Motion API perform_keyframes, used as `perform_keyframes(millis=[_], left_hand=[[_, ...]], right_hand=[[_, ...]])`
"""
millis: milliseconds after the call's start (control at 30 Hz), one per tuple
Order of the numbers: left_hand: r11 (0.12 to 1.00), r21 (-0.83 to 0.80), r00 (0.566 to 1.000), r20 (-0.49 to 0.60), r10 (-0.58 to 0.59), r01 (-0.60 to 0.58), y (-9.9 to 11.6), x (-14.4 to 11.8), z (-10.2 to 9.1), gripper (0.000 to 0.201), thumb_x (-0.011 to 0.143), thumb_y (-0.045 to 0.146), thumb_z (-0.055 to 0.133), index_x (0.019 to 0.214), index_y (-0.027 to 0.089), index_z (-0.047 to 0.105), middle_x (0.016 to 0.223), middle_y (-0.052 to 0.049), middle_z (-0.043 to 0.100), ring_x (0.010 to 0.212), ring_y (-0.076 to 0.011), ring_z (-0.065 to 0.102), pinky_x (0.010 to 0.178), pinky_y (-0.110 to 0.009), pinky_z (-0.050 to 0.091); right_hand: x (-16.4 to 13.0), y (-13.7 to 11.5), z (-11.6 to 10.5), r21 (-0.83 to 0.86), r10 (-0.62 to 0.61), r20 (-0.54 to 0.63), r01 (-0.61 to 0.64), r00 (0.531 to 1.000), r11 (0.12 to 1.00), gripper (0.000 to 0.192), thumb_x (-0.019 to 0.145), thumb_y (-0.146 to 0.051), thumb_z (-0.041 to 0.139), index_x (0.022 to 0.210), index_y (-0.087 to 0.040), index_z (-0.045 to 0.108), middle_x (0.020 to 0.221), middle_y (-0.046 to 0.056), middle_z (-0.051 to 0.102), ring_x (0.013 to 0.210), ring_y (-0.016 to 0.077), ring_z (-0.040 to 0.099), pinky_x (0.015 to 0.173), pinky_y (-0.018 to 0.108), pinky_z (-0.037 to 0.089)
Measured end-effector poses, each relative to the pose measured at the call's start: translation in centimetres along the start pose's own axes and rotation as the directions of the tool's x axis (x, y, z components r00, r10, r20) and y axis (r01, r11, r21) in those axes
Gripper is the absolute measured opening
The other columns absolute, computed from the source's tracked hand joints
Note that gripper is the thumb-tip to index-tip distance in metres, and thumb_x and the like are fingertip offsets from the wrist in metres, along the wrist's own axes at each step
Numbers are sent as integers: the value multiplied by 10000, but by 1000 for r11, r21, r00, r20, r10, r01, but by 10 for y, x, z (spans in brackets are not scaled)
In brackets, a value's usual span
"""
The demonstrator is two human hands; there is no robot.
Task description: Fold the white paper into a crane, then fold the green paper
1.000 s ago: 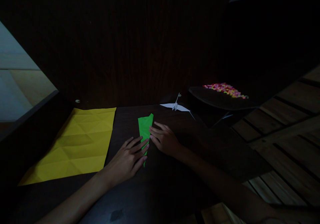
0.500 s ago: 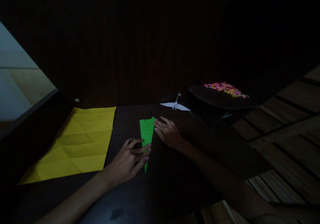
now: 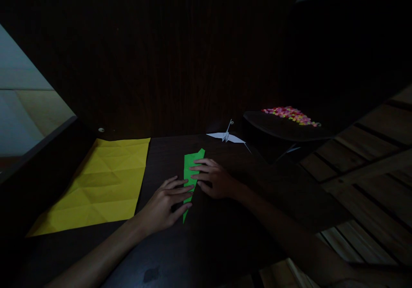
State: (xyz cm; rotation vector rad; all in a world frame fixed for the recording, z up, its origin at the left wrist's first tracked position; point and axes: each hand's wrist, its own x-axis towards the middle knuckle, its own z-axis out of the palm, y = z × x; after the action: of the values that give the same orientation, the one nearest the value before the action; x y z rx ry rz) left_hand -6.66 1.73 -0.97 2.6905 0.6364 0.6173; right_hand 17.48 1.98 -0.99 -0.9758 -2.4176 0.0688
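Note:
A narrow folded piece of green paper (image 3: 190,162) lies on the dark wooden surface, its sharp tip pointing toward me. My left hand (image 3: 169,202) rests on its lower left side, fingers stretched across the paper and a little apart. From the right, my right hand (image 3: 214,178) lays its spread fingers on the upper right part of the paper. Neither hand grips anything. Beyond them stands a white origami crane (image 3: 225,137) with wings spread.
To the left lies a large creased yellow sheet (image 3: 112,180). At the right back, a dark curved shelf (image 3: 273,127) carries a patch of small pink, red and yellow pieces (image 3: 291,114). A dark upright panel (image 3: 180,65) rises behind. Wooden slats (image 3: 370,202) show at lower right.
The green paper has tilted, its upper end shifting right and its tip slightly left. My right hand has come down from the upper corner onto the paper's right side.

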Motion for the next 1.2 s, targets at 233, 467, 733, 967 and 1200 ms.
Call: perform_keyframes(millis=[233, 467, 733, 967, 1200], left_hand=[[1000, -16, 989, -150, -15, 12, -1, -4, -3, 143, 884, 169, 555, 892, 198, 695, 1136, -88, 715, 1079, -234, 629, 952, -453, 506], [966, 259, 987, -158, 32, 10, -1, -6, -4, 213, 945, 167, 489, 913, 177, 700, 819, -71, 623, 745, -202, 561, 685, -348, 495], [920, 390, 996, -56, 72, -44, 17, -7, -1, 215, 935, 154, 446, 939, 134, 660, 789, -89, 625, 725, -234, 570, 680, -393, 512], [899, 430, 996, -77, -56, 83, 35, -9, 11, 237, 936, 264, 470, 885, 125, 656, 861, -111, 633, 785, -247, 592, 564, -338, 535], [907, 391, 988, -83, -132, 154, 36, -9, 9, 260, 924, 326, 504, 902, 131, 674, 881, -114, 644, 819, -262, 594, 497, -310, 516]], right_hand=[[1, -8, -3, -19, -64, 59, 66, 996, 998, 220, 876, -339, 639, 1022, -191, 711, 1088, 87, 697, 1041, 232, 592, 928, 420, 450], [4, -10, -4, -115, -79, 115, 92, 990, 989, 273, 939, -411, 566, 877, -175, 688, 966, 83, 680, 942, 216, 581, 833, 358, 450], [3, -17, 4, -206, -114, 138, 141, 984, 968, 189, 965, -329, 540, 999, -220, 690, 966, 49, 674, 877, 198, 551, 760, 329, 404], [6, -24, 1, -181, -111, 124, 132, 986, 975, 221, 940, -360, 565, 936, -186, 701, 923, 62, 669, 860, 208, 533, 764, 350, 426], [5, -21, 5, -126, -54, 138, 72, 989, 989, 194, 951, -329, 561, 928, -191, 696, 962, 53, 667, 893, 198, 561, 798, 332, 451]])
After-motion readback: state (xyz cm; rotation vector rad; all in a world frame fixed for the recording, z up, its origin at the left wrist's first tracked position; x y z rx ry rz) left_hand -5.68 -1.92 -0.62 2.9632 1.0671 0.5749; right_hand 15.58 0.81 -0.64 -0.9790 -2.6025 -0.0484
